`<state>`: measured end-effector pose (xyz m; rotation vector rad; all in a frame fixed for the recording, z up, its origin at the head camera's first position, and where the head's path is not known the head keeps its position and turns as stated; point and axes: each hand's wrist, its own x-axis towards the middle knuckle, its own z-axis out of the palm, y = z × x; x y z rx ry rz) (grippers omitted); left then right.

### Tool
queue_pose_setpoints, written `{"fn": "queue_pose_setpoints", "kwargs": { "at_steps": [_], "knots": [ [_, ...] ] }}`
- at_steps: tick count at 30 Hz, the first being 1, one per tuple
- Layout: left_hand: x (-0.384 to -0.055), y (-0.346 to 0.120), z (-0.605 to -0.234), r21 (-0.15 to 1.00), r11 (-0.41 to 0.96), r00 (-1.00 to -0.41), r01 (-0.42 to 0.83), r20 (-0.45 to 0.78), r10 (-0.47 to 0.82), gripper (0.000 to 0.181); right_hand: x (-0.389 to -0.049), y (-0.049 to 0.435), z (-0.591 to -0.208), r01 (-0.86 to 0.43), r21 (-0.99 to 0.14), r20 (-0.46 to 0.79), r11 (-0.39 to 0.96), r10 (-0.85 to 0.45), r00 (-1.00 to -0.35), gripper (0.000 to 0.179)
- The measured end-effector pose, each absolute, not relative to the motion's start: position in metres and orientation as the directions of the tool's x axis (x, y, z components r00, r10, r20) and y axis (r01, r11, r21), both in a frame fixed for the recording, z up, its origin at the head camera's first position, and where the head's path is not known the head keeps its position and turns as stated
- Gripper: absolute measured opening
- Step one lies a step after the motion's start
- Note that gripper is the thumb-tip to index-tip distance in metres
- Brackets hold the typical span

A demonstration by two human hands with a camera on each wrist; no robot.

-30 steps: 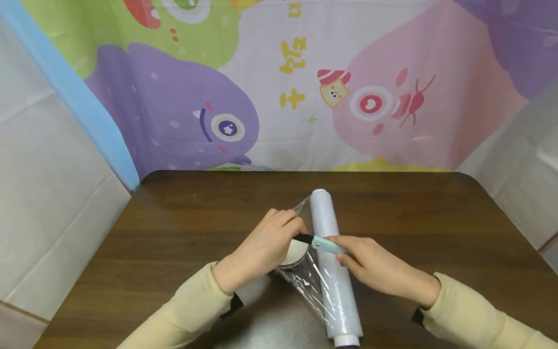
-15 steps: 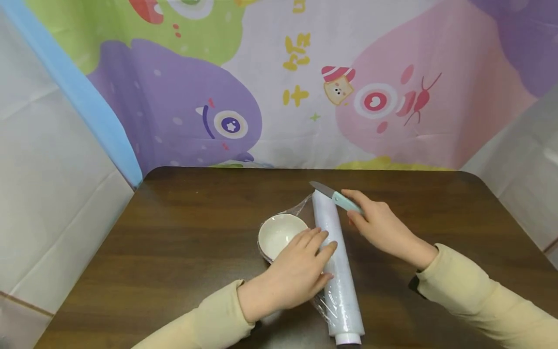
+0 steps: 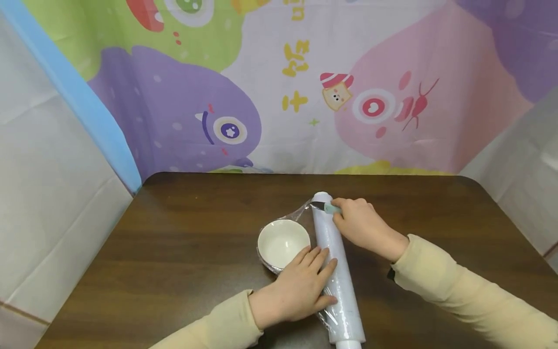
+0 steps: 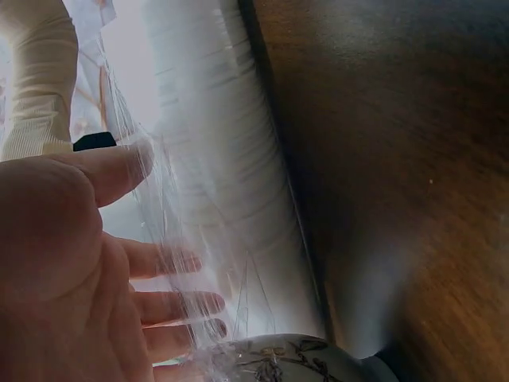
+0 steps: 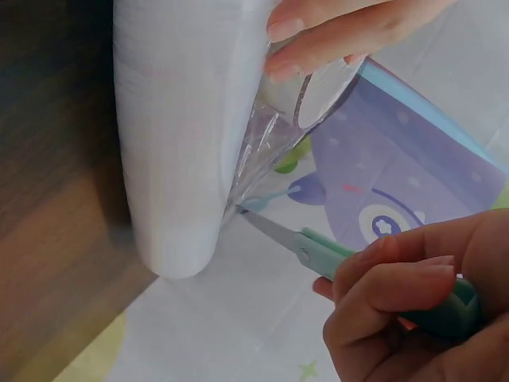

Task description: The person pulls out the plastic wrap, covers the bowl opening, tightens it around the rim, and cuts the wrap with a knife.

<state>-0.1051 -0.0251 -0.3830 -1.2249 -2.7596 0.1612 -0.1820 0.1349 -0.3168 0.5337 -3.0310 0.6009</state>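
Observation:
A white bowl point(image 3: 282, 243) stands with clear plastic wrap stretched around its side toward a thick roll of plastic wrap point(image 3: 337, 271). Flat and spread, my left hand point(image 3: 296, 286) rests over the bowl's near right rim and the roll, its fingers behind the clear film point(image 4: 171, 239) in the left wrist view. My right hand point(image 3: 364, 225) grips the mint handle of a folding knife point(image 5: 322, 253). The knife's grey blade point(image 5: 270, 229) points at the film's edge by the roll's far end. The bowl's dark-patterned outside point(image 4: 286, 358) shows at the bottom of the left wrist view.
The dark wooden table point(image 3: 174, 252) carries the bowl and roll. A cartoon-printed cloth point(image 3: 301, 135) hangs behind its far edge, with pale side walls point(image 3: 48, 169) to the left and right.
My left hand has moved from above the bowl to lie across its rim and the roll, uncovering the bowl. The knife has gone from the roll's middle to its far end.

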Motion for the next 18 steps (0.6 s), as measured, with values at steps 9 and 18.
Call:
{"fn": "queue_pose_setpoints", "kwargs": {
  "at_steps": [9,18],
  "knots": [
    [-0.106,-0.029,-0.383,-0.115,0.657,-0.652,0.745,0.079,0.754,0.066,-0.185,0.124,-0.318,-0.352,-0.356,0.052,0.866,-0.358,-0.932,0.036],
    [-0.104,-0.030,-0.384,-0.098,0.645,-0.640,0.758,0.078,0.764,0.065,-0.185,0.125,-0.312,-0.326,-0.338,0.074,0.883,-0.320,-0.944,0.038]
  ]
}}
